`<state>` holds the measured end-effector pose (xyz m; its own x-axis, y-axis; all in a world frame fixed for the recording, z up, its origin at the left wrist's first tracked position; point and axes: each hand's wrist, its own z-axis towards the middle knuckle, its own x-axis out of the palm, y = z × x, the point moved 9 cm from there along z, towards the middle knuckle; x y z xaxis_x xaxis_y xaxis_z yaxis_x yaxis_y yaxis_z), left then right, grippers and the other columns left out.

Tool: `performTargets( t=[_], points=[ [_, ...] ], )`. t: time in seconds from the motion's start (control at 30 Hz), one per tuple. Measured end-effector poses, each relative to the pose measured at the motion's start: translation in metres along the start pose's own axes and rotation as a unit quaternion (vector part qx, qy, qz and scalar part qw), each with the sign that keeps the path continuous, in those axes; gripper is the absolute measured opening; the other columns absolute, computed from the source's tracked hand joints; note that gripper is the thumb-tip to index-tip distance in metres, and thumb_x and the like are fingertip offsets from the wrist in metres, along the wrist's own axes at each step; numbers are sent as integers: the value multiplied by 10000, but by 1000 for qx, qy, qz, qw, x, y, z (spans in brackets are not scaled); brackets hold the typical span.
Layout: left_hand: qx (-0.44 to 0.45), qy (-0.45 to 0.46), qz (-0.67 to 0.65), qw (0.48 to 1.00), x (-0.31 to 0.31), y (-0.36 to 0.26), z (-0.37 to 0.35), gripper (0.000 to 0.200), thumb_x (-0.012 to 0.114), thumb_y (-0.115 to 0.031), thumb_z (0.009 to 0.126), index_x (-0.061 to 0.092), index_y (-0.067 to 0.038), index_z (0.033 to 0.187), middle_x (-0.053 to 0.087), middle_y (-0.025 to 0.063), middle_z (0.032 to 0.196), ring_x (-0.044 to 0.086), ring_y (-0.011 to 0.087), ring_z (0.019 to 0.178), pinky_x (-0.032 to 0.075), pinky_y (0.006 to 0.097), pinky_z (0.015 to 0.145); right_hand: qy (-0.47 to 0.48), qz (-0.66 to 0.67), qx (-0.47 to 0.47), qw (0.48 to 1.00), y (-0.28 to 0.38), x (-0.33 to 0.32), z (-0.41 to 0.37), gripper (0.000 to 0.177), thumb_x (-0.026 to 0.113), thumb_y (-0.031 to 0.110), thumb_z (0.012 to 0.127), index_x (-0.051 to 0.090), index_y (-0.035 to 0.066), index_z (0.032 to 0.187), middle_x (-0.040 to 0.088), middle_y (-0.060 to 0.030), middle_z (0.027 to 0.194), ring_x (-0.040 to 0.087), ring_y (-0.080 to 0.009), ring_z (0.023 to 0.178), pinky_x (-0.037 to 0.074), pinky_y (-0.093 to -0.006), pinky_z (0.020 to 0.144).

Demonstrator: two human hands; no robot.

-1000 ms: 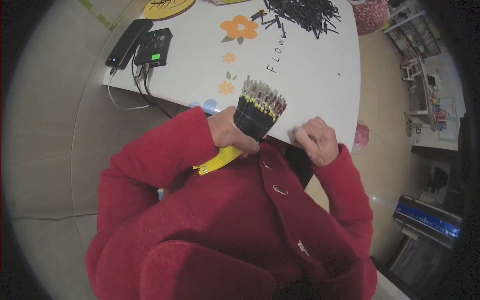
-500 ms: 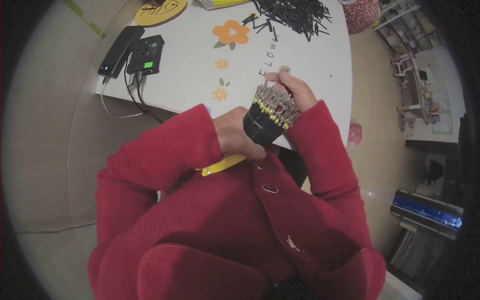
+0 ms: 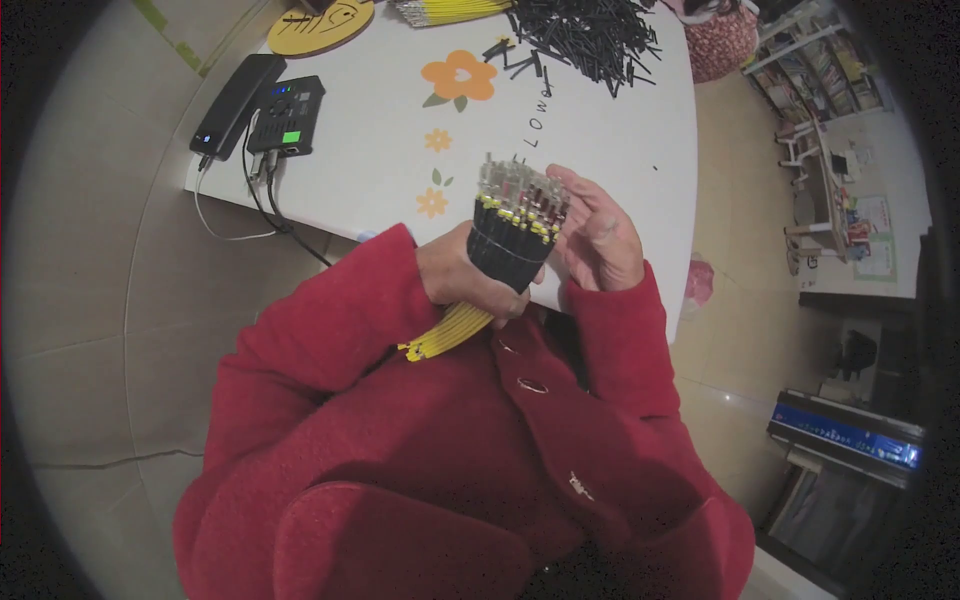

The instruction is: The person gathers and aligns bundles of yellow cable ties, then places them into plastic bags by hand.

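A thick bundle of yellow wires [image 3: 447,335] is gripped in my left hand [image 3: 450,268], its fingers wrapped round the black sleeves [image 3: 503,247]. Above the sleeves, the metal terminals [image 3: 522,188] at the wire ends point up and away from me. The other ends of the wires trail down to the left, against the red coat. Beside the terminals, on the right, my right hand [image 3: 605,240] is open, its palm toward the bundle and its fingers loosely bent.
A pile of short black tubes [image 3: 590,40] lies at the white table's [image 3: 610,130] far side, with more yellow wires [image 3: 455,10] next to it. At the left edge sit a black box with a green light [image 3: 287,118], a long black device [image 3: 235,105] and cables. A yellow round board [image 3: 320,28] lies behind.
My right hand has turned from reaching across behind the terminals to an open palm at their right side. The bundle has shifted slightly left and stands more upright in my left hand.
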<state>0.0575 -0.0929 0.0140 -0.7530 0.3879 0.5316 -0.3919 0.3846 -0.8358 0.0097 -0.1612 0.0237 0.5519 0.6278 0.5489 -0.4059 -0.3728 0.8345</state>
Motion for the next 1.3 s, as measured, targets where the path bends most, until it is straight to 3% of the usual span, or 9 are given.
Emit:
performTargets(
  t=[0.17, 0.2, 0.3, 0.4, 0.5, 0.63, 0.8, 1.2, 1.3],
  points=[
    [9, 33, -23, 999, 10, -4, -5, 293, 641, -8, 569, 499, -14, 826, 534, 105, 571, 499, 162, 512, 415, 280, 497, -95, 9, 104, 990, -15, -8, 0, 605, 401, 431, 879, 389, -90, 1187, 545, -208, 1016, 577, -269, 694, 496, -364, 550],
    [-1, 50, -11, 999, 14, -4, -6, 305, 690, -24, 569, 509, -31, 815, 535, 86, 612, 493, 150, 535, 404, 275, 500, -145, -3, 170, 975, -22, -13, -6, 557, 282, 411, 931, 473, -68, 1141, 589, -210, 1030, 605, -257, 897, 498, -341, 774],
    [-17, 80, 99, 992, 11, 1, -2, 234, 692, -6, 595, 576, -62, 790, 573, 46, 752, 519, 145, 690, 439, 279, 627, -136, 41, 241, 960, -48, -15, -3, 596, 303, 490, 899, 454, -43, 1117, 599, -185, 980, 627, -237, 776, 549, -317, 580],
    [92, 213, 5, 973, 20, -2, -3, 322, 655, -31, 655, 452, 4, 902, 520, 156, 596, 478, 208, 493, 416, 307, 480, -122, 52, 213, 968, -40, -1, -5, 640, 319, 506, 890, 434, -45, 1196, 606, -101, 1007, 612, -103, 802, 510, -170, 656],
    [162, 203, -132, 957, 15, -14, -6, 350, 613, -95, 733, 370, -2, 966, 462, 122, 595, 459, 212, 477, 427, 318, 463, -37, 76, 105, 991, -32, 5, -5, 670, 525, 438, 829, 356, -56, 1249, 523, -180, 1156, 551, -205, 1033, 479, -286, 862],
    [140, 216, -178, 950, 10, -4, -6, 409, 616, -93, 731, 356, -36, 1042, 460, 136, 646, 496, 235, 531, 460, 361, 543, -1, 20, 24, 1000, -9, 19, -6, 846, 692, 408, 705, 293, -72, 1276, 390, -247, 1269, 387, -335, 1199, 320, -402, 1016],
    [9, 27, -136, 990, 4, 16, 5, 435, 658, -47, 624, 399, -2, 971, 528, 116, 674, 489, 200, 509, 455, 304, 492, 26, -158, -25, 987, 15, 15, -7, 822, 698, 326, 729, 242, -28, 1315, 282, -208, 1362, 255, -325, 1284, 194, -411, 1073],
    [-154, 57, 18, 986, 18, 30, 5, 311, 652, -3, 598, 515, -50, 873, 502, 45, 673, 486, 125, 595, 423, 243, 523, 189, -309, 53, 930, 13, 21, -11, 847, 693, 493, 668, 356, -8, 1263, 453, -120, 1204, 470, -203, 1077, 406, -323, 886],
    [-123, 116, 84, 982, 25, 20, 6, 668, 648, -33, 604, 384, -35, 1218, 505, 43, 759, 483, 134, 694, 415, 268, 566, 189, -296, 3, 936, 26, 37, -13, 842, 690, 435, 693, 324, -47, 1278, 398, -187, 1281, 416, -290, 1174, 365, -387, 967]
  ],
)
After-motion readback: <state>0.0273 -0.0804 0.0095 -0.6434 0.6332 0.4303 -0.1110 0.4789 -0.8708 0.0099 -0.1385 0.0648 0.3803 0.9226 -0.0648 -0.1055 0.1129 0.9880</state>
